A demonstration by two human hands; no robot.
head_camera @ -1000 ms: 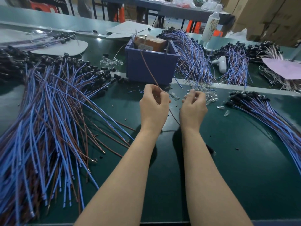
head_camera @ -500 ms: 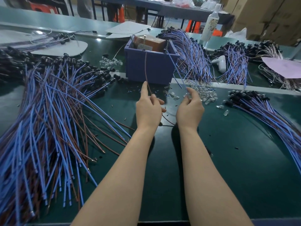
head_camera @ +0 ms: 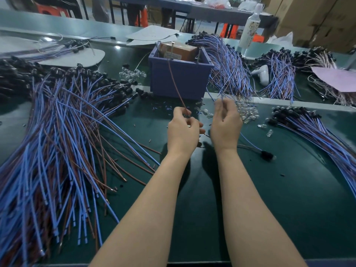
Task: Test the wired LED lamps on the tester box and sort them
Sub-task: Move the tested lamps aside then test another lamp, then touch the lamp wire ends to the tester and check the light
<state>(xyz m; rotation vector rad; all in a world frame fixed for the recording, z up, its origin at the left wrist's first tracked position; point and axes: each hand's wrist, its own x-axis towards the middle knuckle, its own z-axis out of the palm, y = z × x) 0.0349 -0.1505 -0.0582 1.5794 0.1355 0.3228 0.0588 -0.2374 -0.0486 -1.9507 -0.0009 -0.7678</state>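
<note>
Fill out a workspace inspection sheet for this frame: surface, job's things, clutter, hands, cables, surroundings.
Surface: dark green mat, speckled with small offcuts.
Job's things: purple tester box; wired lamps in a left pile, right pile and rear pile; one black lamp head lying on the mat.
Clutter: loose clear LEDs, white bottle, pink sheet.
Hands: left hand pinches a brown wire; right hand pinches a blue wire.
Cables: the brown wire reaches the box top; thin black cable at the back.
Surroundings: cardboard cartons, orange stools.

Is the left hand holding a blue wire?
No, the left hand pinches a brown wire that runs up to the purple bin.
</note>
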